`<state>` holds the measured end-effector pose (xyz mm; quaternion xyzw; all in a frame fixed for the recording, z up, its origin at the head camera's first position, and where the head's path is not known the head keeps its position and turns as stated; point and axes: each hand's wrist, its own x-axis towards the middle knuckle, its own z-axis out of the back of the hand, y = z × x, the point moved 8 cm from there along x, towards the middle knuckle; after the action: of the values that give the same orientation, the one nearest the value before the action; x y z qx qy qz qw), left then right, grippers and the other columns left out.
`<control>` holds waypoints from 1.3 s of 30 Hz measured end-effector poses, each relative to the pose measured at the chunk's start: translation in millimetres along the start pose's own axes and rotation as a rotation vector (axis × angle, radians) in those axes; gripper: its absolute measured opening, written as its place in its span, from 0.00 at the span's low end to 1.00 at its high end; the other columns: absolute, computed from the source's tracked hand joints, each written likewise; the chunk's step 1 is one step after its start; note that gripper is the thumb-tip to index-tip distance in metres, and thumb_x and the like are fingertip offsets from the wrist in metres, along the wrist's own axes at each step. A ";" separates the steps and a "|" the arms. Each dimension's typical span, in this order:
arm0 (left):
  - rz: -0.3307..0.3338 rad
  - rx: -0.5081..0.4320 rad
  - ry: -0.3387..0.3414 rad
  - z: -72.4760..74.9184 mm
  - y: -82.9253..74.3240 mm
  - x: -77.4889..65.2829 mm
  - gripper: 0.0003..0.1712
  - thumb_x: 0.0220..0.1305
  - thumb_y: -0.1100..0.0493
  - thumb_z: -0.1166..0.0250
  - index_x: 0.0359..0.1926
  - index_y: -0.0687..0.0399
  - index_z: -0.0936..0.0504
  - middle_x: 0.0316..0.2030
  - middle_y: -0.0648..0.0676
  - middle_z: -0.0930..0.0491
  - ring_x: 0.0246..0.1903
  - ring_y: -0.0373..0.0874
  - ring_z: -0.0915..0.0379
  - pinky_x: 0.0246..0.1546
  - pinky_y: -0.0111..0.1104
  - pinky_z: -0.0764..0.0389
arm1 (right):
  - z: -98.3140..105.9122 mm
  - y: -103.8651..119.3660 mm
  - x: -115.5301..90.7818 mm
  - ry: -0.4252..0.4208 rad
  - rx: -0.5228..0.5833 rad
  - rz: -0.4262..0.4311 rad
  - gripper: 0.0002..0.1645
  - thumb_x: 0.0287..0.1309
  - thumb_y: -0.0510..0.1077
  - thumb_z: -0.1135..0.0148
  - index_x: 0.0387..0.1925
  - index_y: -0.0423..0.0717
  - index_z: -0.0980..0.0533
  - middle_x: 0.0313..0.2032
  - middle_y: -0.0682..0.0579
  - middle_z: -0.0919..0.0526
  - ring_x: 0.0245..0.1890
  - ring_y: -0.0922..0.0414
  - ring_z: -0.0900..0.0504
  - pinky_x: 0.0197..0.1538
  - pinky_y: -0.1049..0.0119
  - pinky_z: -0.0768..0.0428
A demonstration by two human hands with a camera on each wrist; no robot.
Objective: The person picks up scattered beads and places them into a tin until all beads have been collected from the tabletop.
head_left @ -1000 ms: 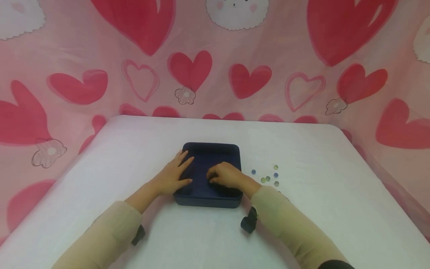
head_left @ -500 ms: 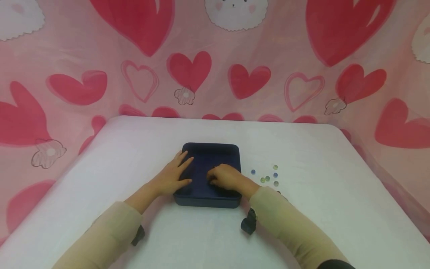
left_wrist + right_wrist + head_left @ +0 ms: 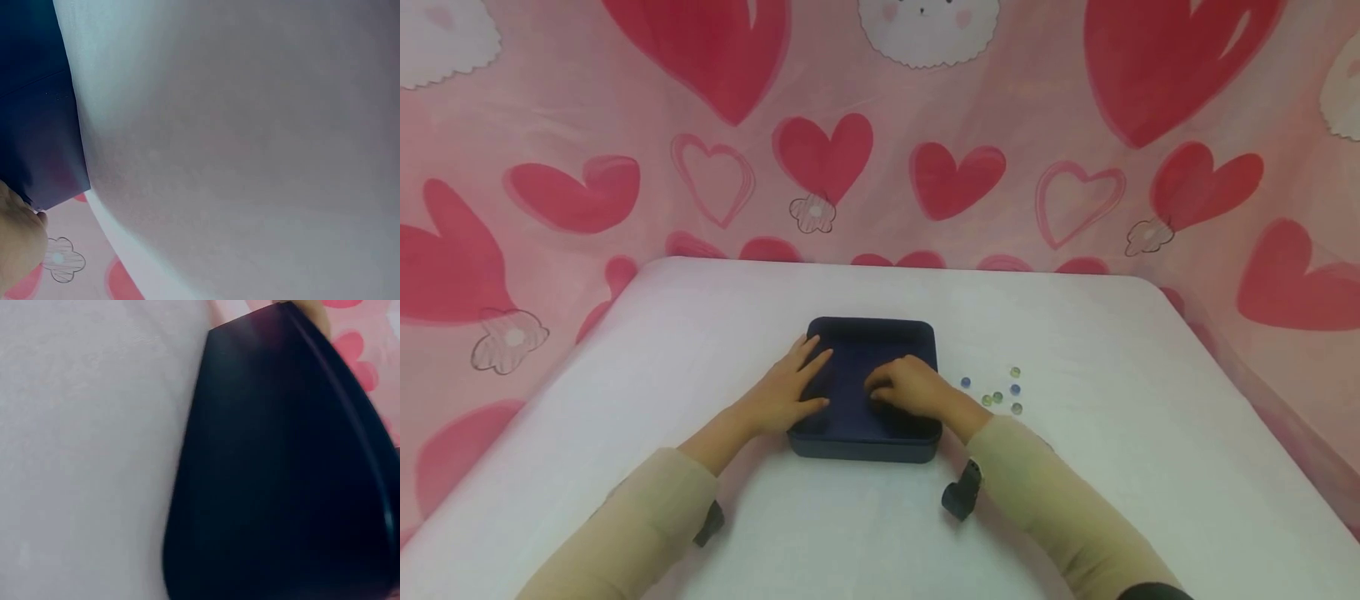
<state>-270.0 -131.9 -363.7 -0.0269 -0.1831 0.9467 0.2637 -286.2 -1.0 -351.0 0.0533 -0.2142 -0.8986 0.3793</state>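
On the left, a beige sleeve (image 3: 625, 517) reaches in over the white counter (image 3: 820, 525), a small black device (image 3: 711, 523) strapped beneath its cuff. The person's left hand (image 3: 778, 392) lies across the left rim of a dark blue box (image 3: 863, 451), fingers spread wide, with the thumb and a couple of fingertips over the inside. The box sits flat near the middle of the counter, its top uncovered. The right hand (image 3: 913, 386) comes in over the box's right rim, its fingers curled down toward the box's floor; from here I can't tell whether they hold anything. Another black device (image 3: 961, 496) hangs under that wrist. Just past the box, a blue marble (image 3: 966, 382) lies by itself, then a yellowish marble (image 3: 987, 401) and a green marble (image 3: 997, 397) close together. Farther right come three more in a loose column: a yellow-green marble (image 3: 1016, 372) at the back, a second blue marble (image 3: 1015, 390), and a greyish marble (image 3: 1017, 408) nearest the right sleeve (image 3: 1060, 500).
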 end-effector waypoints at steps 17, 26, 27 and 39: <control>-0.013 0.005 -0.017 2.4 0.1 0.1 0.40 0.55 0.48 0.43 0.64 0.57 0.49 0.65 0.60 0.61 0.63 0.54 0.72 0.57 0.50 0.54 | 36.2 -30.5 -37.6 -0.180 0.224 -0.151 0.12 0.50 0.42 0.41 0.38 0.43 0.21 0.36 0.53 0.19 0.37 0.59 0.23 0.39 0.66 0.26; -0.011 0.001 -0.017 1.2 -0.1 -0.3 0.40 0.55 0.49 0.43 0.64 0.57 0.49 0.65 0.60 0.61 0.63 0.54 0.72 0.57 0.50 0.55 | 47.1 -43.9 -57.9 -0.232 0.336 -0.205 0.13 0.51 0.42 0.41 0.39 0.43 0.22 0.39 0.50 0.20 0.41 0.56 0.23 0.42 0.63 0.26; -0.010 -0.001 -0.017 1.3 -0.4 -0.5 0.40 0.55 0.49 0.43 0.64 0.57 0.49 0.65 0.60 0.61 0.63 0.54 0.72 0.57 0.50 0.55 | 48.4 -45.9 -60.3 -0.240 0.352 -0.212 0.13 0.51 0.42 0.41 0.40 0.43 0.22 0.39 0.50 0.20 0.41 0.55 0.23 0.42 0.63 0.26; -0.006 0.002 -0.022 0.5 0.0 -0.3 0.40 0.55 0.49 0.42 0.64 0.57 0.48 0.65 0.60 0.60 0.63 0.55 0.71 0.57 0.50 0.54 | 61.4 -73.2 -89.4 -0.275 0.395 -0.334 0.16 0.52 0.44 0.42 0.43 0.43 0.24 0.42 0.49 0.21 0.41 0.55 0.23 0.44 0.60 0.27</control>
<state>-269.8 -132.2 -363.3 -0.0157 -0.1853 0.9462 0.2647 -287.1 128.6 -332.7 0.0385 -0.4225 -0.8883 0.1759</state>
